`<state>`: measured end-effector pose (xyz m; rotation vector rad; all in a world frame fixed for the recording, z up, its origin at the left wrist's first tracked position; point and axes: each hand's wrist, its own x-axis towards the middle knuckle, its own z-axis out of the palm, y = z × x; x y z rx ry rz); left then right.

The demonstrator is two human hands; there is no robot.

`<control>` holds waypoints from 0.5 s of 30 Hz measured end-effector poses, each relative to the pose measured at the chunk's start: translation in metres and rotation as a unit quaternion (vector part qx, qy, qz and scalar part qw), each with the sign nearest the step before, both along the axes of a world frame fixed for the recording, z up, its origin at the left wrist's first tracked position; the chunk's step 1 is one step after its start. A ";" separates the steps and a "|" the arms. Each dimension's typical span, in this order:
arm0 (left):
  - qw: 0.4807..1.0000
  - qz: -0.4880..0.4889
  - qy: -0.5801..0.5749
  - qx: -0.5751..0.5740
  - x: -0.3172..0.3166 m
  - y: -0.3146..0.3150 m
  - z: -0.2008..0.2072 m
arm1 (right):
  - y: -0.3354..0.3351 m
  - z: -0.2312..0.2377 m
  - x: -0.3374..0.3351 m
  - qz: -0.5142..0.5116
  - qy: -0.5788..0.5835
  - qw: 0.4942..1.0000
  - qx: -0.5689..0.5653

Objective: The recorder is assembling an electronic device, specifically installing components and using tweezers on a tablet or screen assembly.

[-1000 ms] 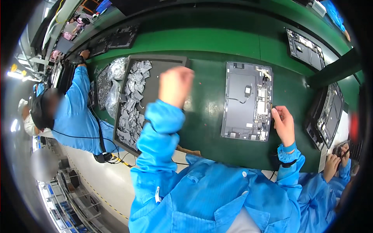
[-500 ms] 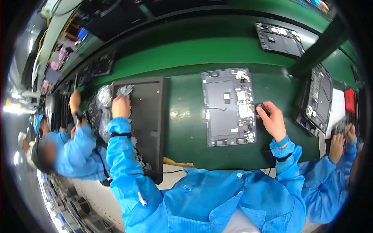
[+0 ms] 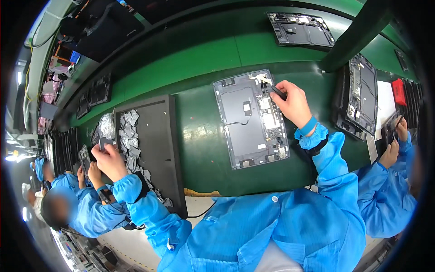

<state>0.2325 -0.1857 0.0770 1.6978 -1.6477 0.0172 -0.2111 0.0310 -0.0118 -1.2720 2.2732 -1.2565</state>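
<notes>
An opened tablet or laptop chassis (image 3: 235,113) lies on the green bench in front of me, its boards, cables and connectors exposed. My right hand (image 3: 293,106) is closed round a short black tool (image 3: 278,92) whose kind I cannot make out. The tool is over the chassis's upper right part, near the white connectors. Off to the left, my left hand (image 3: 108,161) pinches a small dark grey flat piece (image 3: 105,143). It is beside the black tray (image 3: 156,145), which carries a long row of crumpled silver-grey foil scraps (image 3: 130,136).
A clear plastic bag (image 3: 107,127) is by the tray's left edge. Stacked chassis (image 3: 360,97) stand at right near a post (image 3: 358,36); another chassis (image 3: 301,29) lies on the raised green shelf. A red object (image 3: 398,92) is farther right. Co-workers sit on both sides.
My left hand has moved from the foil scraps down and left, off the tray. My right hand has gone from the chassis's right edge up to its upper right part, tool in grip.
</notes>
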 end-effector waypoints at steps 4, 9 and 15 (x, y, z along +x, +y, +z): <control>0.969 -0.179 0.168 0.030 -0.006 0.024 0.019 | -0.003 -0.003 0.000 0.014 0.018 1.000 -0.007; 0.858 -0.362 0.308 0.193 -0.134 0.088 0.039 | -0.004 -0.009 -0.002 0.003 0.004 1.000 -0.022; 0.707 -0.488 0.332 0.390 -0.263 0.111 -0.017 | 0.015 -0.012 -0.021 -0.019 -0.154 0.985 -0.075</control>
